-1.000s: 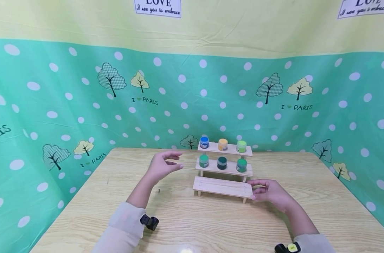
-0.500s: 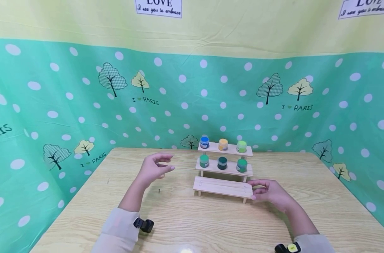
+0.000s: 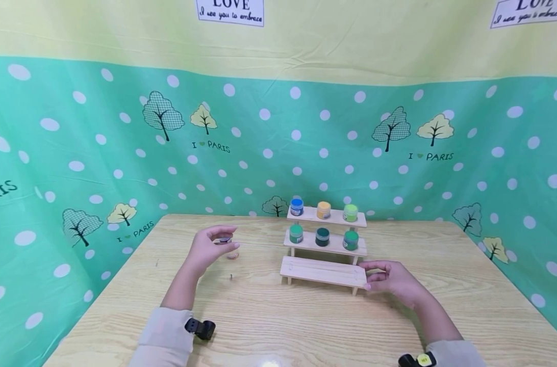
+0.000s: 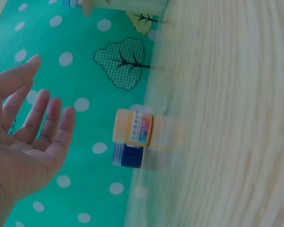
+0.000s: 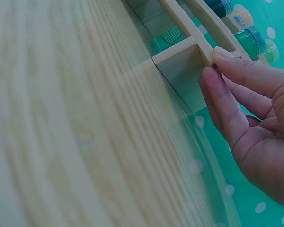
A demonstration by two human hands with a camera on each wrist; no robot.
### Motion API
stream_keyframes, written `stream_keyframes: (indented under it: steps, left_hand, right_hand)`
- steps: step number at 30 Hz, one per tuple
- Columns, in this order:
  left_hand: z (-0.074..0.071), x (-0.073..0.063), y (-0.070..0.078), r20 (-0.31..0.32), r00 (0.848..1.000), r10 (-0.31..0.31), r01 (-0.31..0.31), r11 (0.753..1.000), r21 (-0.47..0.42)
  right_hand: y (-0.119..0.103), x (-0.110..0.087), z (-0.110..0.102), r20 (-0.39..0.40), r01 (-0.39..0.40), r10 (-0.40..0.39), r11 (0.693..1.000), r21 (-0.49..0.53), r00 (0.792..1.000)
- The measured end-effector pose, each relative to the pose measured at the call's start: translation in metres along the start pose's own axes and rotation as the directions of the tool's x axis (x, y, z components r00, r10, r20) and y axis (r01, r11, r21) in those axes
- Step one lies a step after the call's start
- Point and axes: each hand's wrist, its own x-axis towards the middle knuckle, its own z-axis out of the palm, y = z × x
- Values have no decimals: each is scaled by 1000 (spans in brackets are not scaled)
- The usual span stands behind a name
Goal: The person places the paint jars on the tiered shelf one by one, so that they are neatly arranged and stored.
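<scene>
My left hand (image 3: 210, 250) has relaxed, spread fingers and holds nothing. Close beside it on the table stand an orange paint jar (image 4: 140, 127) and a dark blue paint jar (image 4: 132, 155), partly hidden by the fingers in the head view. With thumb and fingers, my right hand (image 3: 393, 280) pinches the right end of the lowest shelf (image 3: 322, 271) of a three-step wooden stand. Blue (image 3: 297, 207), yellow-orange (image 3: 323, 210) and light green (image 3: 350, 213) jars line the top step. Green (image 3: 296, 234), dark green (image 3: 322, 237) and another green jar (image 3: 350, 240) occupy the middle step.
The wood-grain table (image 3: 278, 316) reaches back to a green dotted curtain (image 3: 242, 127) with tree prints. A small dark mark (image 3: 230, 277) lies on the tabletop in front of the left hand.
My left hand has moved left, away from the stand, to the two loose jars, which have come into view behind its fingers. The right hand and stand have stayed put.
</scene>
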Motion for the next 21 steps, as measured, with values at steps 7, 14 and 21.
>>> stream_keyframes:
  steps: [7,14,21]
  left_hand:
    - [-11,1,-9,-17,1000,-25,25,1000,14]
    - [-24,7,-19,-21,998,-64,65,997,50]
    - [-33,18,-32,2,993,-115,114,992,53]
  right_hand:
    - [-1,-1,1,0,-3,3,1000,-3,1000]
    - [-1,0,1,-4,-6,6,1000,-10,1000]
    - [0,-1,1,-2,-10,10,1000,-16,1000]
